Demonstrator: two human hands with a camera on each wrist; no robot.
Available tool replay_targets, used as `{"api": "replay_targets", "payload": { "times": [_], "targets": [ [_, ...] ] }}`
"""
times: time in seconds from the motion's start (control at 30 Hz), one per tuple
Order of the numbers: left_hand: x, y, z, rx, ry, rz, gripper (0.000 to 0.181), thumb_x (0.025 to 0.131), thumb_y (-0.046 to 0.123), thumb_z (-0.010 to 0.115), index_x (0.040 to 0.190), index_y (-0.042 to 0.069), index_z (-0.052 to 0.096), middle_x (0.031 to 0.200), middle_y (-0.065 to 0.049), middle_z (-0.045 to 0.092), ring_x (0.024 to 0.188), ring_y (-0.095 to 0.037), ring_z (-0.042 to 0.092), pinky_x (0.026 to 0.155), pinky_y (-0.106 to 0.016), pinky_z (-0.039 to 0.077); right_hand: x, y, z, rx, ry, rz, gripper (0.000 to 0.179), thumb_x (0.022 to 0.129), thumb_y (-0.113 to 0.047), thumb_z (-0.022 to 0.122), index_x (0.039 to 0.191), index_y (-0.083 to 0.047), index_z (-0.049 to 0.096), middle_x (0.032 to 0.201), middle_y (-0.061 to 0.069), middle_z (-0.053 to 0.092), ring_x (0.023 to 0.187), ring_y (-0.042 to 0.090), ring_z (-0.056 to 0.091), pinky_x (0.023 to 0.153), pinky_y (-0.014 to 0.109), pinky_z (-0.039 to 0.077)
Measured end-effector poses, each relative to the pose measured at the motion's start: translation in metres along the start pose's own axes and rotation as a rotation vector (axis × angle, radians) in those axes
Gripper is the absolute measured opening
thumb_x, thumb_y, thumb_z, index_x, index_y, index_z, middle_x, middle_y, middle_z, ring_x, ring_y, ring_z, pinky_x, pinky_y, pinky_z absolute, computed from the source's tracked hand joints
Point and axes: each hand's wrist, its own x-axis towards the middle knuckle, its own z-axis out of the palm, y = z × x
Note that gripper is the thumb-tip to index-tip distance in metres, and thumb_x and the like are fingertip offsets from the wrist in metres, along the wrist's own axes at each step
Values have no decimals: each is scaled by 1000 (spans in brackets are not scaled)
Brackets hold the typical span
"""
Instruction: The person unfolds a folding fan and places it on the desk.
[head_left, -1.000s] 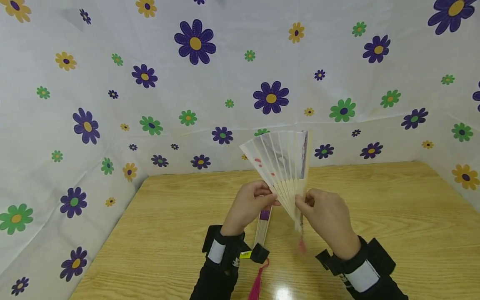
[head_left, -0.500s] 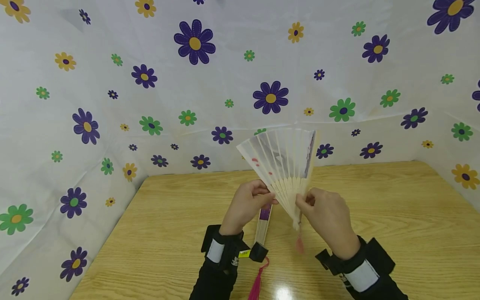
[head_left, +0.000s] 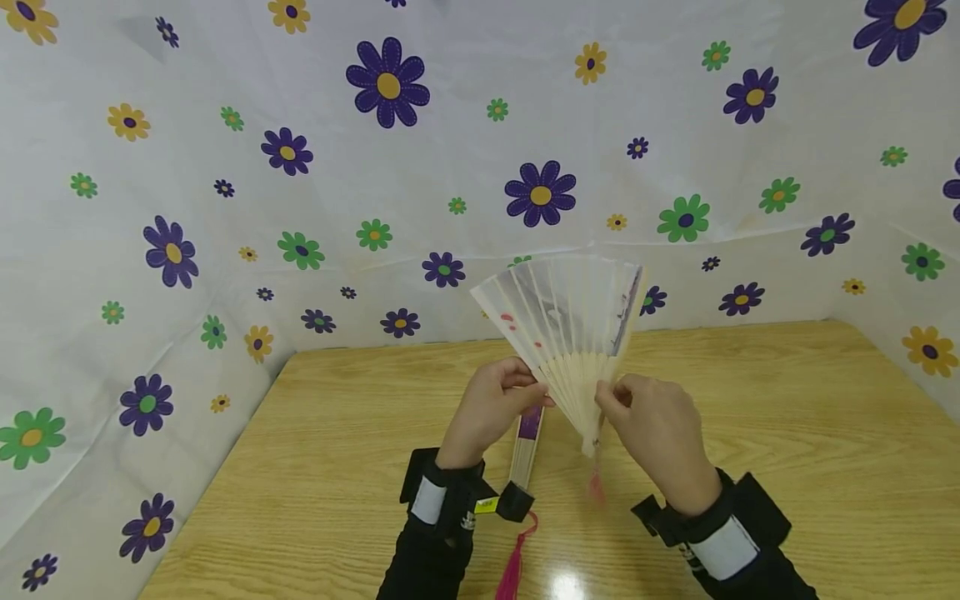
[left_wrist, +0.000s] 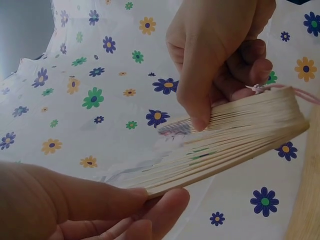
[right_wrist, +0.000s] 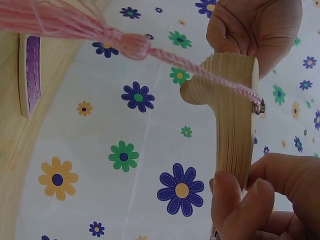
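Note:
A pale folding fan (head_left: 573, 308) with grey and red painting is held up, partly spread, between both hands. My left hand (head_left: 487, 408) pinches its left outer rib between thumb and fingers. On the other side, my right hand (head_left: 660, 425) pinches the right ribs low down, near the pivot. In the left wrist view the wooden ribs (left_wrist: 250, 130) fan apart, still bunched closer under the right thumb. A light pink tassel (right_wrist: 135, 46) hangs by a cord from the pivot, seen large in the right wrist view.
A second folding fan (head_left: 525, 450), folded up with a purple band, lies on the wooden table (head_left: 360, 467), partly hidden behind my left hand and wrist strap. Its magenta tassel (head_left: 512, 567) trails toward the near edge. A flower-printed white cloth (head_left: 465, 142) stands behind.
The fan has spread wider: its right edge has swung to the right with my right hand, and the pivot has shifted slightly left. My left hand has barely moved.

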Motion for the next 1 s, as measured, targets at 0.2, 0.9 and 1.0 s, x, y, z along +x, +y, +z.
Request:
{"api": "replay_targets", "payload": {
  "times": [0.2, 0.9, 1.0],
  "targets": [
    [1, 0, -2, 28, 8, -5, 20, 93, 0, 60, 109, -12, 64, 96, -33, 70, 87, -36, 69, 76, -41, 59, 0, 1, 0, 3, 8, -12, 25, 82, -8, 68, 60, 3, 69, 46, 8, 59, 37, 13, 39, 33, 25, 28],
    [2, -1, -3, 30, 15, 14, 20, 94, -2, 59, 110, -12, 64, 95, -31, 71, 81, -28, 70, 77, -48, 60, 1, 2, -3, -5, 6, 3, 23, 81, -9, 69, 62, 3, 72, 49, 8, 61, 39, 13, 42, 33, 26, 31],
    [1, -1, -4, 28, 19, 24, 19, 94, -2, 59, 109, -12, 64, 95, -31, 71, 81, -30, 70, 78, -51, 59, 1, 2, -3, -6, 3, 11, 23, 82, -10, 69, 62, 2, 72, 48, 7, 61, 39, 13, 41, 33, 25, 29]
  ]
}}
